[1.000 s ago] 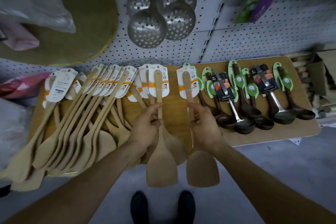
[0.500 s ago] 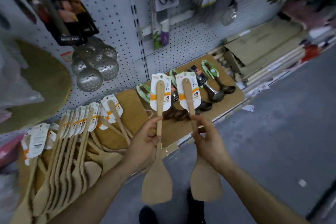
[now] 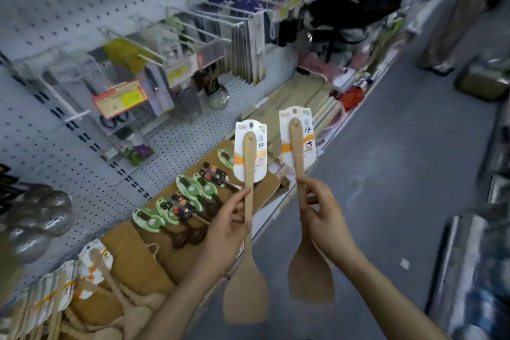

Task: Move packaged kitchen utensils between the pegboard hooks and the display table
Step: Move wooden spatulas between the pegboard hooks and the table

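My left hand (image 3: 225, 232) grips the handle of a wooden spatula (image 3: 246, 290) with a white and orange card on its upper end. My right hand (image 3: 323, 218) holds a second carded wooden spatula (image 3: 310, 277) the same way. Both are upright, blades down, lifted above the aisle floor and off the display table (image 3: 132, 257) at lower left. More carded wooden spatulas (image 3: 91, 279) lie on that table. The white pegboard (image 3: 69, 8) rises behind it, with long wire hooks (image 3: 190, 27) carrying packaged goods.
Dark spoons on green cards (image 3: 190, 199) lie on the table's right part. Metal skimmers (image 3: 36, 223) hang at the far left. Flat wooden boards (image 3: 303, 96) lie on the low shelf further along. Grey aisle floor (image 3: 400, 188) opens to the right, with blurred goods (image 3: 474, 270) at the right edge.
Both hands have lifted their spatulas off the table, and my view has swung right and up along the shelf. The table has slid to the lower left; hooks with goods have come into view.
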Demonstrator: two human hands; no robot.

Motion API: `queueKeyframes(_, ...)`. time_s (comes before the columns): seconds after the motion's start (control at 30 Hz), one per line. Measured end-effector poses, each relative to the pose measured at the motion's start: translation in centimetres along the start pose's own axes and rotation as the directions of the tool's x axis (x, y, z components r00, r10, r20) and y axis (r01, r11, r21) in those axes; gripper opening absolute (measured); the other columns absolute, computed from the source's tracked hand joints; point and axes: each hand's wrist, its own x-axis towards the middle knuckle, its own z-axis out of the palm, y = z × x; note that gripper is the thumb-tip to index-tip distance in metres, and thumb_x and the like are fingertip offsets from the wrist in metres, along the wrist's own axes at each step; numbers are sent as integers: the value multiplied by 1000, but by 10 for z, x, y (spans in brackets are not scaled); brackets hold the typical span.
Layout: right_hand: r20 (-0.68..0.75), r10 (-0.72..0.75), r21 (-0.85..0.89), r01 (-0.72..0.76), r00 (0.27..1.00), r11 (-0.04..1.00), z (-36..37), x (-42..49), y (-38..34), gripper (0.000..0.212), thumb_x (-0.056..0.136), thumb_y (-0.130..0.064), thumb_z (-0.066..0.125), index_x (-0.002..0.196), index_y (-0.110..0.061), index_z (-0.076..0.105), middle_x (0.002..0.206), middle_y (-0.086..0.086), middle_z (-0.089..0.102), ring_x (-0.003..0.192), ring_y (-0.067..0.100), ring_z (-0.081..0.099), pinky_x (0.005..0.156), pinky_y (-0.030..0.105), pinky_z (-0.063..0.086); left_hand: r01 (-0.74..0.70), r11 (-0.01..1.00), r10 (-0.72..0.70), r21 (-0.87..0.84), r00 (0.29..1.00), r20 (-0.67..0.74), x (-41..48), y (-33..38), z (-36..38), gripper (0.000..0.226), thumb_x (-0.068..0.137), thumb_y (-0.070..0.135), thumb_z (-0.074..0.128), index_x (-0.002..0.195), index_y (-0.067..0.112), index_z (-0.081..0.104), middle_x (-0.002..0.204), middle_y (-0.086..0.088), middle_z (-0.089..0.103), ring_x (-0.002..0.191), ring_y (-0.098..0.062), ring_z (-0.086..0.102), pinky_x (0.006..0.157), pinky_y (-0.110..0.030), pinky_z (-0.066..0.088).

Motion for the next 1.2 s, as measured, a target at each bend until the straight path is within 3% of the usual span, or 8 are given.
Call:
queueKeyframes(0.07, -12, -30, -7, 30, 999, 1000, -37, 17, -2, 54, 108, -3, 52, 136, -49, 59, 123, -25, 58, 102, 14, 61, 84, 48, 60, -34, 999, 33, 4, 999, 13, 23, 27, 30, 79, 94, -18, 59, 142, 45, 58, 95, 34, 58, 80, 1, 58, 78, -16, 48)
queueKeyframes(0.17, -14, -32, -41, 31, 999, 999, -91, 42, -3, 66, 102, 5, 50, 143, -47, 53, 131, -13, 58, 102, 11, 62, 84, 40, 59, -93, 996, 93, 5, 995, 41, 55, 68, 70, 83, 95, -17, 58, 142, 51, 58, 110, 12, 58, 86, -5, 58, 83, -18, 50)
queueKeyframes(0.37, -29, -70, -57, 68, 997, 996, -176, 102, -8, 66, 102, 4, 52, 148, -44, 49, 131, -10, 60, 106, 9, 61, 84, 24, 55, -190, 981, 185, 33, 977, 109, 135, 139, 136, 80, 96, -14, 57, 146, 49, 54, 111, 3, 55, 85, -7, 52, 87, -18, 50)
queueKeyframes(0.53, -10, -76, -68, 75, 997, 995, -232, 176, -15, 69, 98, 8, 51, 146, -41, 48, 108, -31, 60, 102, 6, 61, 83, 26, 56, -270, 962, 264, 22, 953, 151, 227, 183, 183, 87, 91, -15, 56, 139, 58, 56, 100, 7, 51, 83, -8, 51, 83, -25, 48)
queueKeyframes(0.67, -35, -95, -95, 91, 995, 991, -277, 248, -24, 62, 102, 3, 52, 145, -42, 48, 101, -17, 59, 94, 9, 60, 83, 34, 55, -313, 950, 309, 0, 936, 168, 306, 222, 217, 85, 91, -14, 56, 137, 56, 58, 100, 7, 53, 85, -9, 52, 82, -22, 47)
queueKeyframes(0.93, -78, -146, -85, 139, 986, 987, -358, 390, -41, 59, 102, 1, 56, 140, -43, 47, 98, -22, 59, 91, 9, 58, 86, 37, 53, -432, 902, 424, -10, 881, 209, 447, 298, 276, 79, 93, -15, 60, 140, 49, 58, 98, 25, 65, 86, -5, 60, 84, -19, 52)
queueKeyframes(1.1, -47, -172, -71, 168, 984, 983, -402, 460, -35, 77, 99, 9, 56, 145, -51, 41, 100, -15, 57, 92, 22, 58, 84, 41, 54, -482, 876, 471, 14, 861, 194, 508, 340, 314, 75, 96, -12, 63, 147, 42, 55, 109, 17, 64, 92, -22, 62, 85, -23, 57)
queueKeyframes(1.2, -19, -187, -51, 186, 982, 981, -427, 506, -23, 85, 98, 10, 57, 150, -53, 37, 104, 0, 58, 92, 29, 60, 77, 54, 58, -497, 866, 484, 55, 861, 156, 534, 359, 336, 72, 95, -12, 64, 151, 32, 53, 109, 3, 63, 85, -10, 60, 81, -17, 54)
